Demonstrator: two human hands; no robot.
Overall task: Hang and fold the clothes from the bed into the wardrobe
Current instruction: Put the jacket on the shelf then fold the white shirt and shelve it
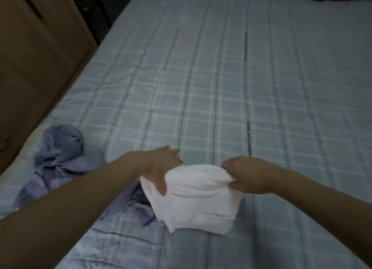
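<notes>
Both hands hold a white garment (198,196) just above the bed (221,77), already doubled into a thick bundle. The left hand (161,168) has its thumb on top of the cloth and its fingers (173,154) curled behind the far left corner; the right hand (247,174) pinches the far right corner, fingers closed tight on a bunched fold. The rest of the garment hangs toward the person from that held edge. To fold it well, I would keep the top edge taut between the two grips, lay the bundle flat on the bed and smooth the loose near flap before carrying it off. A crumpled lavender shirt (60,158) lies left of the left fingers, still to do. The brown wardrobe (30,57) stands further left.
</notes>
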